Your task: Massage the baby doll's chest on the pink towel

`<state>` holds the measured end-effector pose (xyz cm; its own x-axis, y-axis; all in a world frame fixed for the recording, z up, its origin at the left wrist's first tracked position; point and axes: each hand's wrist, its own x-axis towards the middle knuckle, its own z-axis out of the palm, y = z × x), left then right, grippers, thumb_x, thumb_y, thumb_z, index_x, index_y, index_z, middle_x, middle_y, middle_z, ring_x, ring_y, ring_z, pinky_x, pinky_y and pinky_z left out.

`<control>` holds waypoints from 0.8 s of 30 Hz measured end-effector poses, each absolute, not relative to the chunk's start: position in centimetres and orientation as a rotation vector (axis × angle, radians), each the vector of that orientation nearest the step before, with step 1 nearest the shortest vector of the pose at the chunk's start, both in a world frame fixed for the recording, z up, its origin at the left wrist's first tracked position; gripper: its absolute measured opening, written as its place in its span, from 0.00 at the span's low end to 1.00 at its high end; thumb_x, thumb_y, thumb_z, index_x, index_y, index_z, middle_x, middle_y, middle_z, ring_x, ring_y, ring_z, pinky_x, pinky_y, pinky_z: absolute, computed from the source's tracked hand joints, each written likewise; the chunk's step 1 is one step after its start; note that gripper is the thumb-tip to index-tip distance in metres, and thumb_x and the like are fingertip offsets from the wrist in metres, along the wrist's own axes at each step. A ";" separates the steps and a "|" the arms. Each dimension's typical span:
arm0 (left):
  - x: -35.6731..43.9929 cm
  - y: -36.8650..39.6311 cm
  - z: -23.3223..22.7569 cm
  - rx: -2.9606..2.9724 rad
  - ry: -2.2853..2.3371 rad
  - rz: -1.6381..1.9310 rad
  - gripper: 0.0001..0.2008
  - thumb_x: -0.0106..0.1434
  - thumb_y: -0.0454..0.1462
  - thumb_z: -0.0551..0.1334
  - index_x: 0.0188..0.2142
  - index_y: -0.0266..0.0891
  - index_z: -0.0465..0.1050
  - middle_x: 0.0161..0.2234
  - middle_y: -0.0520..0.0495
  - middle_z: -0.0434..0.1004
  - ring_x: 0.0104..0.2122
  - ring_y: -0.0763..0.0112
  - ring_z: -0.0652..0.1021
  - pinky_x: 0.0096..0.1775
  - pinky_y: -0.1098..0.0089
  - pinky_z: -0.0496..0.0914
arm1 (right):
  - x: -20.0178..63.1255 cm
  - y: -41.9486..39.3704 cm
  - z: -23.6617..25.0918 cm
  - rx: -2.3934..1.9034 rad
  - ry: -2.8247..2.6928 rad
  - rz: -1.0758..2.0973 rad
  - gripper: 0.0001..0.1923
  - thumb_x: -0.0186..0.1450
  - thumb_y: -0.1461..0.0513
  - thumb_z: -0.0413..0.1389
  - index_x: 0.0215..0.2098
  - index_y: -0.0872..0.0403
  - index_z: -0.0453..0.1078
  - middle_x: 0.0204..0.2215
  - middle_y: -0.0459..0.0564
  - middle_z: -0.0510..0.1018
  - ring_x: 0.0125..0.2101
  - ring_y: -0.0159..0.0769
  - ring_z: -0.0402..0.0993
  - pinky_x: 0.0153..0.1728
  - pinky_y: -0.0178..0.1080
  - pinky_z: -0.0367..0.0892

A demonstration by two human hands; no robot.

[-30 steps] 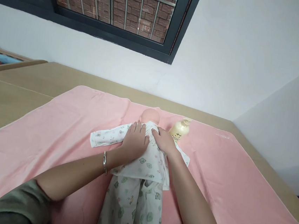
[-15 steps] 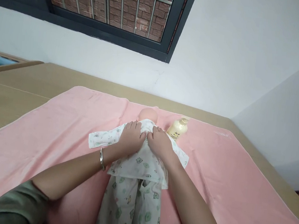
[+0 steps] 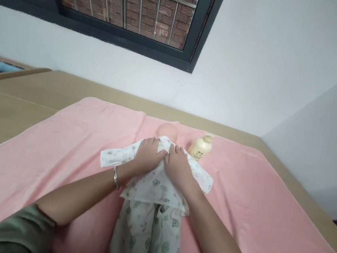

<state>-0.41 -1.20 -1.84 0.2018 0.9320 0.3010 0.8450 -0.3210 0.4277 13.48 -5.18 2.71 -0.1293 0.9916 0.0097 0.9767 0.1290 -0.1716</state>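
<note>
A doll lies on its back, its smooth head (image 3: 167, 131) at the far end and its face out of sight. It wears a white baby shirt (image 3: 159, 185) with a green and pink print, sleeves spread to both sides. Matching baby pants (image 3: 146, 231) stretch toward me. My left hand (image 3: 149, 154) is closed on the shirt's chest, its thumb at the middle below the collar. Close beside it, my right hand (image 3: 178, 163) grips the shirt front, fingertips near the neckline. The cloth between my thumbs is mostly hidden.
A pale yellow pump bottle (image 3: 200, 147) lies tilted right of the doll's head. Under everything is a pink cloth (image 3: 75, 137) on a wooden surface (image 3: 24, 100). Behind stand a white wall (image 3: 235, 81) and a dark-framed window (image 3: 186, 60).
My right hand has shifted slightly at the neckline, and its fingers are a little more spread. My left hand stays nearly where it was. The view has tilted slightly.
</note>
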 end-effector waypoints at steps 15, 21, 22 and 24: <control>0.0 -1.7 -2.2 2.302 1.745 0.861 0.12 0.69 0.41 0.55 0.45 0.39 0.71 0.45 0.36 0.80 0.48 0.49 0.77 0.52 0.51 0.70 | 14.6 -3.4 1.6 -1.883 -2.190 0.183 0.26 0.74 0.59 0.44 0.67 0.60 0.63 0.63 0.62 0.72 0.63 0.49 0.65 0.63 0.48 0.56; 0.1 -1.8 -2.3 2.301 1.763 0.861 0.11 0.68 0.41 0.55 0.45 0.40 0.71 0.44 0.38 0.80 0.47 0.51 0.78 0.51 0.53 0.70 | 14.5 -3.3 1.4 -1.883 -2.183 0.174 0.26 0.74 0.59 0.44 0.67 0.60 0.63 0.62 0.62 0.73 0.63 0.50 0.64 0.64 0.48 0.55; 0.1 -1.8 -2.3 2.302 1.766 0.862 0.11 0.68 0.41 0.54 0.45 0.40 0.71 0.44 0.39 0.80 0.47 0.52 0.78 0.51 0.54 0.70 | 14.5 -3.3 1.3 -1.880 -2.181 0.175 0.26 0.74 0.59 0.44 0.67 0.60 0.63 0.62 0.61 0.73 0.63 0.50 0.64 0.64 0.48 0.55; 0.1 -1.8 -2.5 2.300 1.770 0.878 0.12 0.69 0.40 0.54 0.46 0.40 0.71 0.44 0.39 0.80 0.49 0.52 0.78 0.52 0.54 0.70 | 14.6 -3.3 1.3 -1.873 -2.179 0.178 0.26 0.74 0.59 0.44 0.67 0.61 0.63 0.61 0.62 0.74 0.62 0.50 0.65 0.63 0.49 0.56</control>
